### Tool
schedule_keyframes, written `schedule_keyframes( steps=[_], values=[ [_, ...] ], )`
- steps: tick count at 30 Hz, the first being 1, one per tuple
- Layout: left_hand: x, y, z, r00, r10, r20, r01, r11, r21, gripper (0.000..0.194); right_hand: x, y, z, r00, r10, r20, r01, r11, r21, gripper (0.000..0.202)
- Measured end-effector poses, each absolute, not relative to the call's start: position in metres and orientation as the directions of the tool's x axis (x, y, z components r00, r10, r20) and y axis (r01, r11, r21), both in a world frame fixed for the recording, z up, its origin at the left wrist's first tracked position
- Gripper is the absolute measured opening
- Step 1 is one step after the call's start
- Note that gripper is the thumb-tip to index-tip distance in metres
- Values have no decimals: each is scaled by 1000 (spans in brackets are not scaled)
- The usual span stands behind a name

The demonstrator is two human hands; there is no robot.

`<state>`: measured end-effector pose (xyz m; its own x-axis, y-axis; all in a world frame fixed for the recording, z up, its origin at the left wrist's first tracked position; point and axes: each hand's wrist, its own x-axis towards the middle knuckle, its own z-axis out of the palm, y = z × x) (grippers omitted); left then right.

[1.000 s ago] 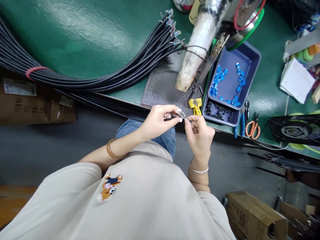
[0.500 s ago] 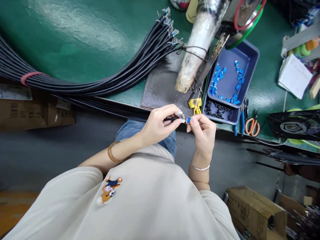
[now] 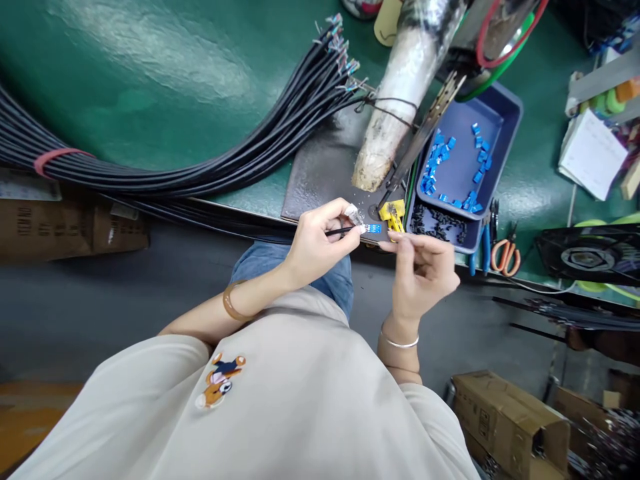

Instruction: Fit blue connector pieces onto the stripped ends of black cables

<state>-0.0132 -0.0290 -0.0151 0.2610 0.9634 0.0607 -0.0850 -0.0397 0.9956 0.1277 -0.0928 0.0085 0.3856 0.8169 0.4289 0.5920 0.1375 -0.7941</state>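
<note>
Fingers, left hand: pinching cable | blue connector: pointing right | long axis: left-right

Bright overhead light leaves pale glare on the green table; the floor looks dimmer, and straight edges bow outward.

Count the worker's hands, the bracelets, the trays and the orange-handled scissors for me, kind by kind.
Hands: 2 (left hand, right hand)
Bracelets: 2 (brown bracelet, silver bracelet)
Trays: 2 (tray of blue pieces, tray of black pieces)
Orange-handled scissors: 1
Total: 7
</note>
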Motion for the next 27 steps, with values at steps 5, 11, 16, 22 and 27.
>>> schedule_keyframes(
  steps=[5,11,16,22,27],
  values=[
    [-9,-26,-15,248,967,65,-79,-46,996,10,122,-87,-5,260,843,471,687,181,-704,6],
    [-3,-22,-17,179,976,121,-25,-119,993,10,124,-78,-7,282,860,425,567,207,-797,11],
    [1,-20,-15,119,982,144,-7,-144,990,11,126,-73,-2,276,873,403,534,210,-819,13],
    [2,-20,-17,112,977,181,16,-184,983,10,127,-71,-4,285,869,404,548,198,-812,12],
    [3,-21,-17,98,974,205,49,-210,976,9,127,-69,-2,278,857,435,566,220,-795,10]
  ],
)
